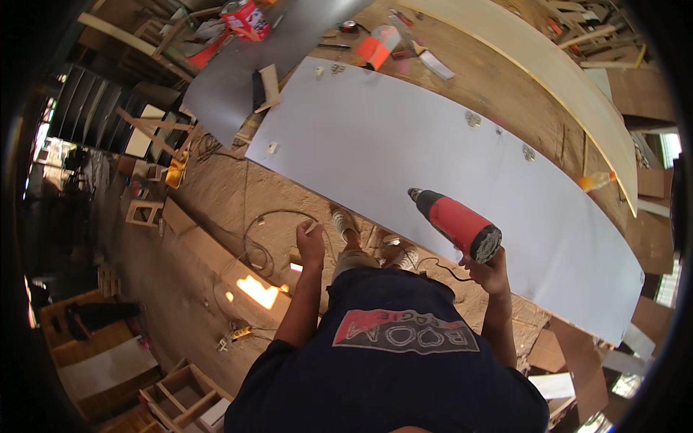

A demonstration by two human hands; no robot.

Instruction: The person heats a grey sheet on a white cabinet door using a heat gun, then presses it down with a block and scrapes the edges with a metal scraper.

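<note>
My right hand (pixel 490 274) is wrapped round the handle of a red and black heat gun (pixel 458 221). The gun is above a long white panel (pixel 361 148), its metal nozzle pointing left over the board. In front of my body, off the panel's near edge, my left hand (pixel 310 244) is closed on a small whitish piece, too small to name. Metal hinges (pixel 473 119) are fixed along the panel's far edge, and a small white block (pixel 272 148) sits near its left end.
Beyond the panel lies a long pale curved board (pixel 534 65). An orange and white container (pixel 377 47) and a red can (pixel 246 20) stand at the back. A cord (pixel 268 216) loops over the floor at left, near a wooden plank (pixel 209 249). Wooden frames (pixel 184 397) stand lower left.
</note>
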